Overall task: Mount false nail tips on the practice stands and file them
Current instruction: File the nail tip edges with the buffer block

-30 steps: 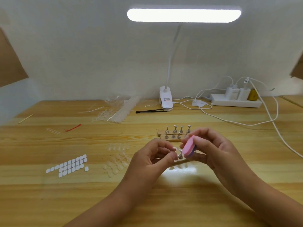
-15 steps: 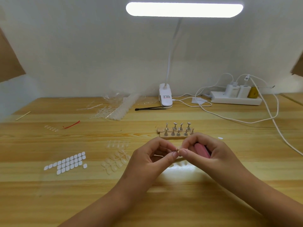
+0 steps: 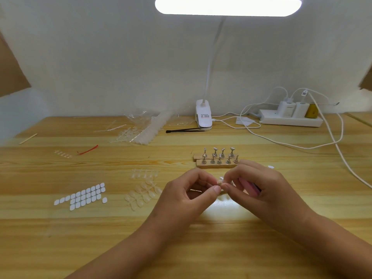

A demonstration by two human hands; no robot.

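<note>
My left hand (image 3: 189, 195) and my right hand (image 3: 259, 190) meet at their fingertips in the middle of the table, pinching a small stand with a clear nail tip (image 3: 220, 180) between them. A pink nail file (image 3: 249, 186) is tucked in my right palm under the curled fingers. Just beyond my hands, two wooden bars carry the metal practice stands (image 3: 218, 158) in two rows. Loose clear nail tips (image 3: 142, 193) lie left of my left hand. A sheet of white adhesive tabs (image 3: 80, 196) lies further left.
A clip lamp (image 3: 203, 115) stands at the back with black tweezers (image 3: 184, 129) beside it. A power strip (image 3: 289, 117) with chargers and white cables (image 3: 330, 141) fills the back right. Plastic bags (image 3: 141, 127), a red strip (image 3: 87, 151) and a wooden stick (image 3: 28, 138) lie back left.
My right hand lowered the pink file from upright at the fingertips into the palm, and its fingertips now pinch the stand together with my left hand. The view tilted down slightly.
</note>
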